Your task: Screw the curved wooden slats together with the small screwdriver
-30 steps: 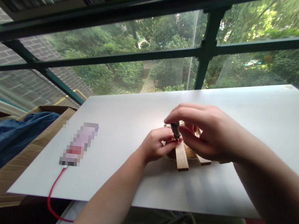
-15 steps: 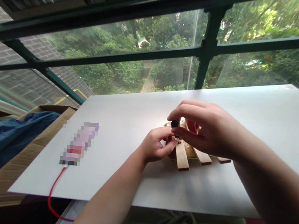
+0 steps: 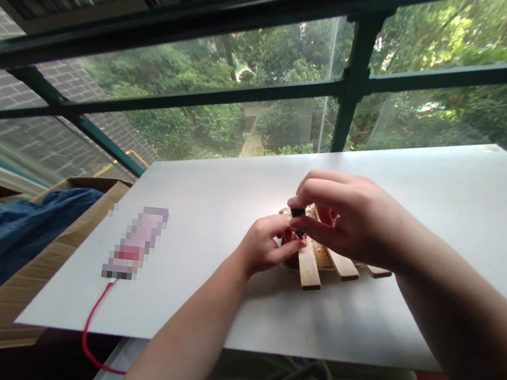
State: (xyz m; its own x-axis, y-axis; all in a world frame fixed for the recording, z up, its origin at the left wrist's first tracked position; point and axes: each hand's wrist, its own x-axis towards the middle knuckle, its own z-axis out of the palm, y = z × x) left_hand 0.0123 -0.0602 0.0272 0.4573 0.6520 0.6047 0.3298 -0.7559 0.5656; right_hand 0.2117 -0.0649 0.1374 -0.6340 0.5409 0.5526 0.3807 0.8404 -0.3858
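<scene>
Between the thumb and fingers of my right hand (image 3: 341,214) is the top of a small black cylinder-like piece (image 3: 297,212), whose exact kind I cannot make out. Just below it, my left hand (image 3: 270,240) is closed in a pinch, its thumb at the upper end of a flat pale wooden slat (image 3: 309,272). What its fingertips grip is hidden. Under both hands lies a shiny golden-brown bumpy object (image 3: 320,256), largely covered. A second slat (image 3: 344,267) and a third slat (image 3: 379,272) stick out from it toward me.
The white table (image 3: 198,287) stands against a green-framed window (image 3: 351,103). On its left side lies a blurred-out phone (image 3: 136,244) with a red cable (image 3: 94,312) running over the front edge. A cardboard box (image 3: 45,271) holding blue cloth (image 3: 27,226) is at the left.
My right fingers have shifted slightly on the black piece, which now sits more level at its top. My left thumb has moved a little to the right, over the slat's upper end.
</scene>
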